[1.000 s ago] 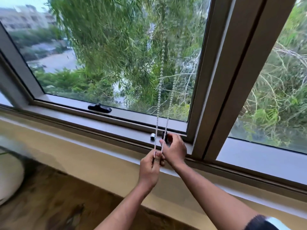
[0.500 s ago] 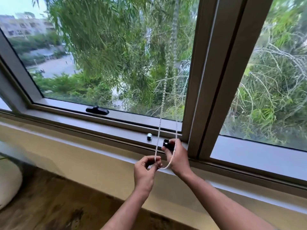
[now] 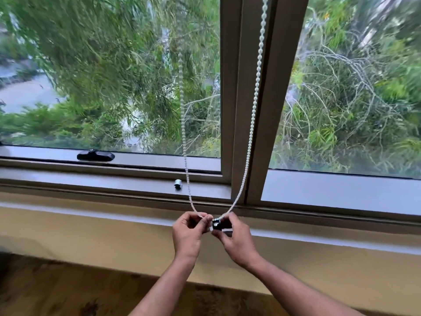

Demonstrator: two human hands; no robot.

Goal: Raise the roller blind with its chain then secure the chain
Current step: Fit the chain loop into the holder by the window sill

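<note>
A white beaded chain (image 3: 255, 92) hangs in a loop from above the frame, in two strands that meet at my hands below the window sill. My left hand (image 3: 188, 233) pinches the left strand near the bottom of the loop. My right hand (image 3: 234, 239) holds a small black clip (image 3: 216, 224) where the right strand ends, fingers closed around it. The two hands almost touch. The roller blind itself is out of view above.
A small silver fitting (image 3: 178, 184) sits on the window sill (image 3: 114, 181). A black window handle (image 3: 95, 155) lies on the lower frame at left. A vertical mullion (image 3: 248, 87) divides the two panes. Wooden floor lies below the beige wall.
Both hands have dropped from the sill to below it and drawn together, carrying the chain loop and the black clip. The view has swung right, so the mullion now sits near centre.
</note>
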